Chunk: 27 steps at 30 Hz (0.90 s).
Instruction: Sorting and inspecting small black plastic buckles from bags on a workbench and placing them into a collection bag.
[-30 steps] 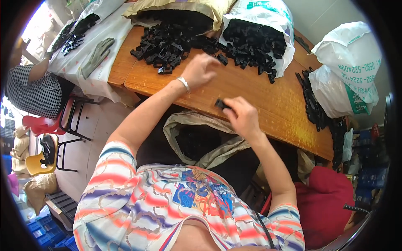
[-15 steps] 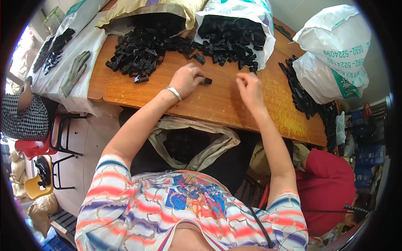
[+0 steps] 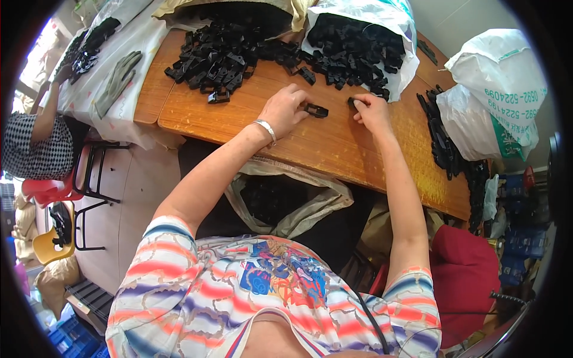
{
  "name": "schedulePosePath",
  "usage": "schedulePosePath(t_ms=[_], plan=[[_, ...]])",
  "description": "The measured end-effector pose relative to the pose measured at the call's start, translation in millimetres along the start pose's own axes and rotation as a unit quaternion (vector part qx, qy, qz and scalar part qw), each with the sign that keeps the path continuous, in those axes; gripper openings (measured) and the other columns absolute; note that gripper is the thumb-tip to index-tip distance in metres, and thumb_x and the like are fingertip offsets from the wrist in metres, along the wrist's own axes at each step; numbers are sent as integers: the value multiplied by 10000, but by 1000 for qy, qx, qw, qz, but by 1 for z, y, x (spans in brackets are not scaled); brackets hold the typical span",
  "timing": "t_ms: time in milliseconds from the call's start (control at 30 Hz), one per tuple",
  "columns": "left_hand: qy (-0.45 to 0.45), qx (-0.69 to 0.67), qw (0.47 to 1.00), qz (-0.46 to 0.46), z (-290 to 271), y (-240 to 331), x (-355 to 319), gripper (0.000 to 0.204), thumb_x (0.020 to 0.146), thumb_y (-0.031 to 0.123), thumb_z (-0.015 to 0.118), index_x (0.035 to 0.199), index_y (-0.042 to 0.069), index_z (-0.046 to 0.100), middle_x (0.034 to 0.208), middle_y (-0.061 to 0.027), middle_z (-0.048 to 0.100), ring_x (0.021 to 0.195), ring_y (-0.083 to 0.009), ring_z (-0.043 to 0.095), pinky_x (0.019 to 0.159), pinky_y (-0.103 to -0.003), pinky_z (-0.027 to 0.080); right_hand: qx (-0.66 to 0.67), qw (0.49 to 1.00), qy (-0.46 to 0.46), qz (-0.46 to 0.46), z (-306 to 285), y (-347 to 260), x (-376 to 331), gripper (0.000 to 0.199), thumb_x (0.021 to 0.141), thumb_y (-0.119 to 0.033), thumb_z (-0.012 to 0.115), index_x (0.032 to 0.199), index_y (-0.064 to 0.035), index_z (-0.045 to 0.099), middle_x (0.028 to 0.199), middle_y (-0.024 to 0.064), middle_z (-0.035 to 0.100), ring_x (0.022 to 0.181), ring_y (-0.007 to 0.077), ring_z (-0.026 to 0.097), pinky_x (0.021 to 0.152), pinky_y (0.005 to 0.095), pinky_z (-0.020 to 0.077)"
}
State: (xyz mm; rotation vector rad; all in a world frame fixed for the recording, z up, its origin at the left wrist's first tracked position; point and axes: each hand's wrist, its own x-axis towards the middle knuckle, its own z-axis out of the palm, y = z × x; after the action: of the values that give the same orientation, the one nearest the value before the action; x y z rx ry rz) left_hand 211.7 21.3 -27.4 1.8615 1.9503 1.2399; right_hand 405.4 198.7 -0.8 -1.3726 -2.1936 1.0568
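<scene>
My left hand [image 3: 285,108], with a bracelet at the wrist, pinches a black plastic buckle part [image 3: 316,110] just above the wooden table [image 3: 334,149]. A little to the right, my right hand [image 3: 371,112] closes on a small black plastic piece [image 3: 353,102] at the edge of the right-hand heap. Two heaps of black plastic parts lie at the table's far side: a loose pile [image 3: 221,56] on the left and another [image 3: 358,48] spilling out of a white bag [image 3: 401,65].
An open sack with black parts [image 3: 280,200] hangs below the table's near edge. A row of black parts [image 3: 441,140] lines the right end beside a white printed bag [image 3: 495,95]. Another person [image 3: 36,137] sits at a cloth-covered table on the left, near grey gloves [image 3: 117,80].
My right hand has moved away from the table's near side up to the right-hand heap and taken a piece. My left hand came back from the pile holding a buckle part.
</scene>
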Motion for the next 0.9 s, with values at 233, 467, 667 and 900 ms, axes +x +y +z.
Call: schedulePosePath(t_ms=[233,467,667,900], plan=[[1,-60,998,-28,1,4,1,253,794,84,739,1032,39,668,1016,-114,612,990,-307,606,854,-396,512,-131,962,105,-213,6,24,-22,224,848,-107,717,1046,-4,696,1011,213,644,819,347,663,760,406,526],[-20,-7,999,-28,0,3,3,242,790,98,750,1012,32,680,1027,-118,615,995,-310,609,856,-396,514,-118,959,85,-243,15,-5,-38,218,790,-48,743,996,-5,685,936,153,662,821,302,669,729,371,531],[-2,5,1000,1,4,-4,3,229,789,100,748,997,35,681,1001,-107,608,927,-279,627,827,-368,523,-95,949,35,-298,44,-39,-58,212,765,-30,747,972,-39,703,930,104,659,817,292,668,722,384,530],[-5,13,1000,4,6,-7,3,239,785,122,749,993,24,682,1010,-111,609,961,-288,617,838,-378,515,-150,929,45,-335,47,-38,-63,216,768,-43,744,980,-54,706,928,99,649,807,303,664,731,398,535]])
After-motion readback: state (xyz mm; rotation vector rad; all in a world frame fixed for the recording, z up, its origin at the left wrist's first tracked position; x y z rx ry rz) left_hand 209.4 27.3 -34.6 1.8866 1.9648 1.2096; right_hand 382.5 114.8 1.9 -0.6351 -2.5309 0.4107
